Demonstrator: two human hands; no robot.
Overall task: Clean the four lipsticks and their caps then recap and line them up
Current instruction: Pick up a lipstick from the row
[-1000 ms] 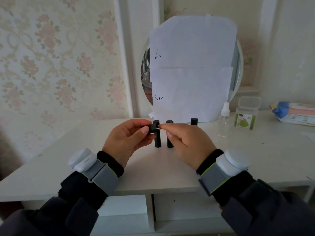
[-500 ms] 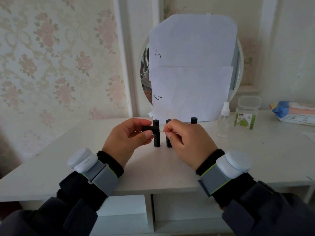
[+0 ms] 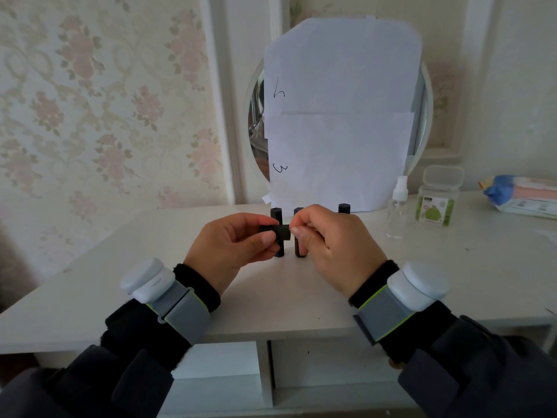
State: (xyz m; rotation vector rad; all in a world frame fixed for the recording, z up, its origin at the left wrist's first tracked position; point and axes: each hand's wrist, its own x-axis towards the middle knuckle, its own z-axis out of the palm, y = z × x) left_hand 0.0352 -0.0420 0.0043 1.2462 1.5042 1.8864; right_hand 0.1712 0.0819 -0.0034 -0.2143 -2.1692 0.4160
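- Floral wallpaper in faded pink and beige backs a pale, matte tabletop point(image 3: 144, 285), smooth and slightly scuffed, where both hands work above its middle.
- Held sideways by the left hand point(image 3: 232, 251) is a small black lipstick cap point(image 3: 272, 232), matte and square-edged; the thumb lies along its near face, the curled fingers close over the top, and the open end points to the right.
- Curled into a loose fist just beside it, the right hand point(image 3: 334, 251) pinches between thumb and forefinger something thin and pale point(image 3: 291, 228), its tip at the mouth of the cap; too little of it shows to name it.
- Both wrists are raised off the tabletop and angled inward; each carries a grey strap with a lime edge and a rounded white puck, over black knit cuffs and dark sleeves.
- Directly behind the hands stand three black lipsticks, upright, faceted and matte: the left one point(image 3: 278, 215) and the middle one point(image 3: 298, 251) partly hidden by the fingers, the right one point(image 3: 344, 208) showing only its top.
- Farther back a round mirror point(image 3: 256, 131) with a white rim leans against the wall, almost covered by sheets of white paper point(image 3: 340, 116) marked with handwritten figures.
- Right of the mirror stand a clear plastic spray bottle point(image 3: 397, 212) with a white nozzle and a clear lidded jar point(image 3: 438, 197) with a green label; at the far right lies a soft pack of wipes point(image 3: 524, 197).
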